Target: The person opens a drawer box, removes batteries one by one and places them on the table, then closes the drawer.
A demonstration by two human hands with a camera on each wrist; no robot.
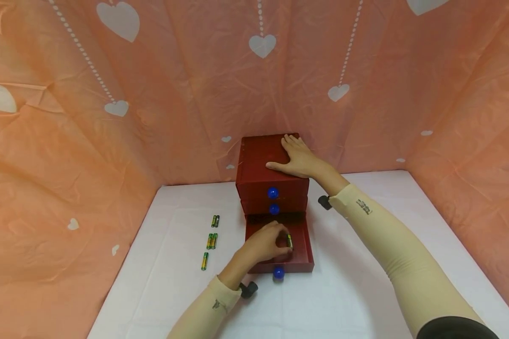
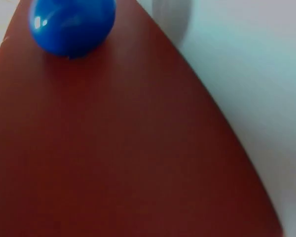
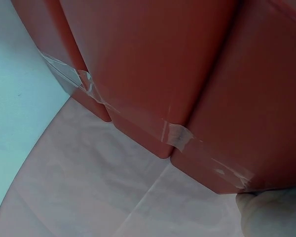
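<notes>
In the head view, a dark red chest of drawers [image 1: 260, 157] with blue round knobs stands at the back of the table. Its bottom drawer [image 1: 309, 256] is pulled out. My left hand [image 1: 266, 242] is over that drawer and pinches a green-and-yellow battery [image 1: 289, 241] between thumb and fingers. On the chest's top lies my right hand [image 1: 298, 157], fingers spread and pressing flat. The left wrist view shows only a red drawer front [image 2: 128, 128] with its blue knob [image 2: 73, 24]. In the right wrist view, the chest's taped side [image 3: 153, 74] fills much of the picture.
Left of the chest, several batteries lie on the white table: a pair [image 1: 215, 221], another group [image 1: 212, 241] and a single battery [image 1: 205, 261]. Behind the table hangs an orange-pink cloth [image 1: 195, 94] with white hearts, close to the chest's back.
</notes>
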